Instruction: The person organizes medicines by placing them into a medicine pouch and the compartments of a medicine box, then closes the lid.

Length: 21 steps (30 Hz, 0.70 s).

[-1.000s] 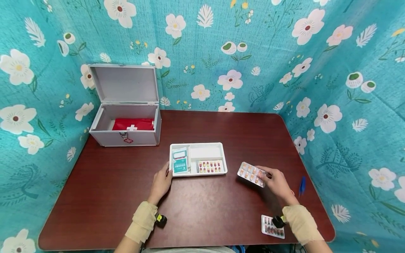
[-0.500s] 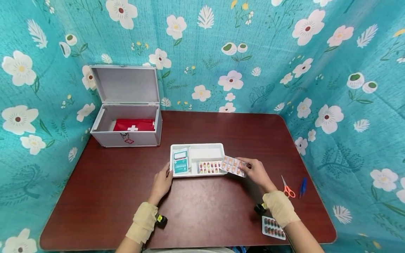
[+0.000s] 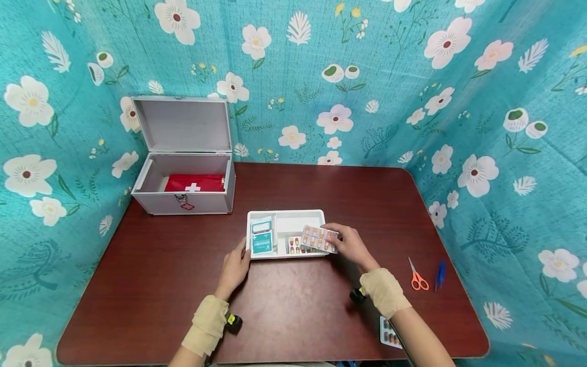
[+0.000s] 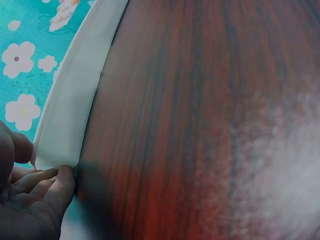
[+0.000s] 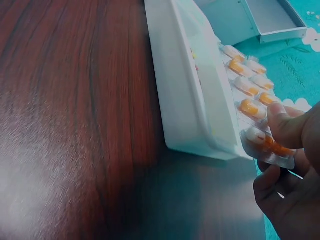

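A white divided tray lies on the table, with teal-and-white packets in its left compartment. A blister pack of red-and-yellow capsules sits in its lower right compartment. My left hand grips the tray's near left corner; in the left wrist view the fingers are at the tray's end. My right hand pinches a blister pack of orange-and-white capsules by its right end. That pack is tilted over the tray's right part and covers some of the red-and-yellow capsules. The right wrist view shows the thumb on top of it.
An open silver case with a red pouch inside stands at the back left. Orange-handled scissors and blue tweezers lie at the right. Another blister pack lies near the front edge, partly hidden by my right forearm.
My right hand has carried the orange-and-white blister pack leftward from the table's right side to above the tray. My left hand has stayed at the tray corner.
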{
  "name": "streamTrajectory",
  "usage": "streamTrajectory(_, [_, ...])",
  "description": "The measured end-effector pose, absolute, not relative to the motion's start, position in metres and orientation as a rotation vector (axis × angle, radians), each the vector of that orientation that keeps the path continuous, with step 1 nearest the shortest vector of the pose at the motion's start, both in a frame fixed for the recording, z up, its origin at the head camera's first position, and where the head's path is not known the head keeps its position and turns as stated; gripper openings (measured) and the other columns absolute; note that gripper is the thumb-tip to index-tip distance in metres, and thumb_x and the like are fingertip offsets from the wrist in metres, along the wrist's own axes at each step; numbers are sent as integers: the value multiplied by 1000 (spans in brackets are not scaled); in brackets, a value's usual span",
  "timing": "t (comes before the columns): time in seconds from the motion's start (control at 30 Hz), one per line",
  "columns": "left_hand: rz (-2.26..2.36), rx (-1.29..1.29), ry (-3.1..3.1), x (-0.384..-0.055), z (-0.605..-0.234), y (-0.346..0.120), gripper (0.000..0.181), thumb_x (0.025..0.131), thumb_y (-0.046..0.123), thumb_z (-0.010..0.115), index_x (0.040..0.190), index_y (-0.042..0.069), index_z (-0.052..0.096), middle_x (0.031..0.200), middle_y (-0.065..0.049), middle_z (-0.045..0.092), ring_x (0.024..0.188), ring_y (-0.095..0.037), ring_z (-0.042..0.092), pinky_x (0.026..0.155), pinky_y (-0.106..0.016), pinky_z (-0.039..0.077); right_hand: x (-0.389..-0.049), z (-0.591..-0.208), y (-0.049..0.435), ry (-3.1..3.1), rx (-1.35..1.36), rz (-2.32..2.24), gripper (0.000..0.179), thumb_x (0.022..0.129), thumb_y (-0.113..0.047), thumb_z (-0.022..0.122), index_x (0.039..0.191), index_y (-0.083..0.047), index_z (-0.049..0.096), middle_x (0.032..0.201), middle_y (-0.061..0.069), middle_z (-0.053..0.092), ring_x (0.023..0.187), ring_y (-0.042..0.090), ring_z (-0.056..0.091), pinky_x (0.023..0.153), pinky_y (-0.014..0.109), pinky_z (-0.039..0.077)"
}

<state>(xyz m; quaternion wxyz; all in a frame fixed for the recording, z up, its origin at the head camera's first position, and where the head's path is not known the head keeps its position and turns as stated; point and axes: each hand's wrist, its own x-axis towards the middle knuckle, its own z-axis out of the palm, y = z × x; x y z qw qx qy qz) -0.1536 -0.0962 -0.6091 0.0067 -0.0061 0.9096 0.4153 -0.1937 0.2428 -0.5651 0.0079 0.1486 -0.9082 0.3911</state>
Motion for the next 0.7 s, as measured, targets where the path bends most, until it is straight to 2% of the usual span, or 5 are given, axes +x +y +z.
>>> streamTrajectory(0.13, [1298,-34,2833,-154,-609,-97,51,101,20,52,150,5,44,138,-24,58,124,-41,59,103,-55,47,-200,-567,233,-2842,519,1202,32,85,0,74,114,-11,67,98,12,72,73,13,58,66,26,48])
streamTrajectory(0.27, [1287,-21,2841,-154,-609,-97,50,101,18,53,149,5,46,135,-25,60,123,-41,60,102,-55,48,-204,-572,224,-2853,587,1182,31,84,0,75,111,-12,67,86,7,69,70,11,55,66,27,47])
streamTrajectory(0.4, [1285,12,2867,-154,-610,-96,48,100,16,54,147,4,48,129,-27,64,118,-43,62,99,-55,49,-207,-578,219,-2859,645,1113,29,83,-1,76,109,-12,68,84,4,70,72,10,55,70,29,48])
streamTrajectory(0.57, [1287,16,2875,-154,-611,-96,47,101,15,53,146,3,48,127,-27,65,116,-42,63,98,-55,50,-208,-585,214,-2868,676,1015,27,84,-2,76,108,-12,71,95,6,72,82,15,62,77,37,52])
streamTrajectory(0.7, [1300,13,2872,-154,-611,-97,47,101,15,53,146,2,48,128,-26,64,118,-41,63,98,-55,50,-207,-591,211,-2862,686,894,28,83,-4,77,109,-12,74,104,8,66,94,23,59,80,41,50])
